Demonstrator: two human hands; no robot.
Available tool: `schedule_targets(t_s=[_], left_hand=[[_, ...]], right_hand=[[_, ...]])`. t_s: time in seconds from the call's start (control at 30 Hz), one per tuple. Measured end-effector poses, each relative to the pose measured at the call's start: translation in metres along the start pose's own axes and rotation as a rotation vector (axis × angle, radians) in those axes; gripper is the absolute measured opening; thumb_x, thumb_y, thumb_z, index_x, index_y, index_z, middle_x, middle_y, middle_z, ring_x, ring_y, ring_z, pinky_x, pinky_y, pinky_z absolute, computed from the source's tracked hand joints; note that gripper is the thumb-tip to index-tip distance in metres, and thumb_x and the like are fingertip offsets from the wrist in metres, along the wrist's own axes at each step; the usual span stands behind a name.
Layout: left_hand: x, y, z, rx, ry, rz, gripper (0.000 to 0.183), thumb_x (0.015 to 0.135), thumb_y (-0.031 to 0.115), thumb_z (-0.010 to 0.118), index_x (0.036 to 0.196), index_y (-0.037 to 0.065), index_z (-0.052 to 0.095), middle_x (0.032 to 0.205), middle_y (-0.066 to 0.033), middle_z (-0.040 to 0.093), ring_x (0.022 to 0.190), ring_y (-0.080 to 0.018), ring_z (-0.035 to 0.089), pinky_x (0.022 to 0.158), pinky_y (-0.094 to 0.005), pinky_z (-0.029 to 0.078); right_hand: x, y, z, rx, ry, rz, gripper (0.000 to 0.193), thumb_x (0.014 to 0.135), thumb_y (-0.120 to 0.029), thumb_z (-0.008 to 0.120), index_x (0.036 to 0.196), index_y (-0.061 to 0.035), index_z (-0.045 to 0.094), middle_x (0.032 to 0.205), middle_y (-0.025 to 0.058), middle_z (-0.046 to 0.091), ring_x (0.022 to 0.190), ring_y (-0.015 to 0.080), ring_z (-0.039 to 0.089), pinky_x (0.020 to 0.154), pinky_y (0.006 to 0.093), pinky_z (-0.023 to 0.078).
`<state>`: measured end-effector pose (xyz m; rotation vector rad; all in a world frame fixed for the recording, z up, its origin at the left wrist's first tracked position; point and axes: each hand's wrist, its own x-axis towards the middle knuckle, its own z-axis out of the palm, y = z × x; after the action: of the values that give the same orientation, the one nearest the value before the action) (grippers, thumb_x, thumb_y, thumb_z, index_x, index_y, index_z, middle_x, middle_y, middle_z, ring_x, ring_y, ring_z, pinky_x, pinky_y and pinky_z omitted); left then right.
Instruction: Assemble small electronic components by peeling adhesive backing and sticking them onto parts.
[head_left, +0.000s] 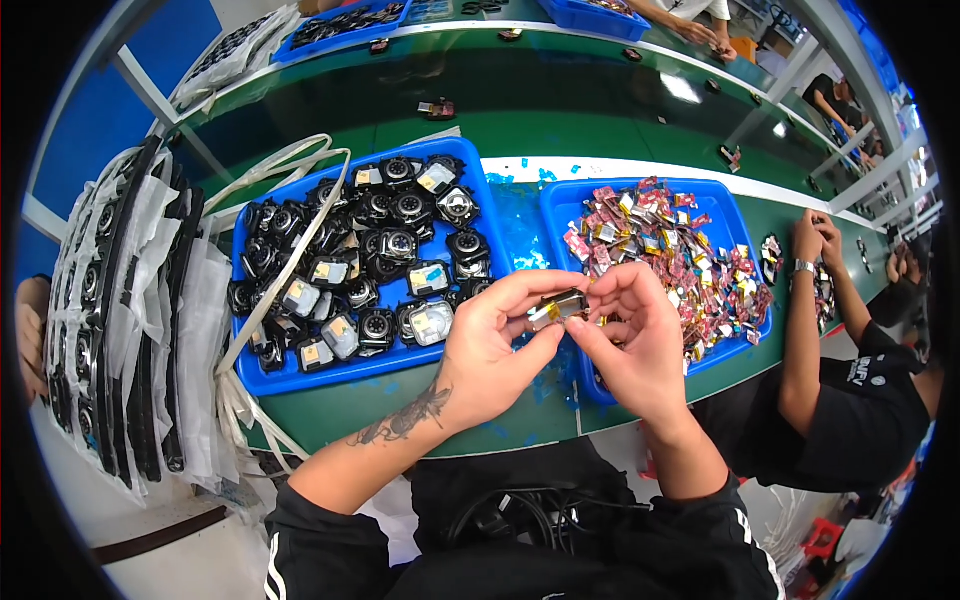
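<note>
Between my hands, in front of my chest, is a small dark watch case (557, 308) with a silvery and yellow inside. My left hand (485, 350) grips it with thumb and fingers. The fingers of my right hand (640, 345) are closed at its right end; whether they also pinch a small part there I cannot make out. A blue tray (300, 381) on the left holds many black watch cases (398, 245), some showing round backs, others silvery insides. Beneath and beyond my right hand, another blue tray (738, 222) carries a heap of small reddish circuit boards (650, 240) with yellow and silver pieces.
White straps (290, 265) lie across the left tray. Stacked black trays with white wrapping (95, 270) stand at far left. Beyond a white rail runs a green conveyor belt (560, 100) with scattered small parts. A co-worker's hands (815, 232) are at the right.
</note>
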<state>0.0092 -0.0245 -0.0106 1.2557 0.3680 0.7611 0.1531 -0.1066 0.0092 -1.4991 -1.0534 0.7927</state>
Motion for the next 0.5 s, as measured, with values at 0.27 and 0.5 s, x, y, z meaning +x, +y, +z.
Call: schedule_targets(t_s=[0.27,0.5], left_hand=[[0.003,0.021,-0.009,0.392,0.044,0.127,0.049,0.084,0.001,0.065,0.131,0.002,0.051,0.126,-0.0156,0.057,0.114,-0.0274,0.06,0.09,-0.0339,0.054],[-0.004,0.052,-0.087,1.439,0.033,0.123,0.035,0.073,0.029,0.078,0.093,0.005,0.062,0.084,-0.0109,0.067,0.081,-0.0279,0.066,0.074,-0.0369,0.051]], right_hand=[[0.016,-0.007,0.0,-0.181,-0.039,-0.192,0.03,0.08,0.007,0.068,0.107,-0.0006,0.054,0.098,0.007,0.062,0.082,0.0099,0.062,0.068,0.0233,0.057],[0.181,-0.034,-0.028,-0.451,-0.275,-0.025,0.036,0.079,-0.006,0.074,0.108,0.0011,0.056,0.078,0.0062,0.067,0.07,0.0103,0.064,0.063,0.0243,0.052]])
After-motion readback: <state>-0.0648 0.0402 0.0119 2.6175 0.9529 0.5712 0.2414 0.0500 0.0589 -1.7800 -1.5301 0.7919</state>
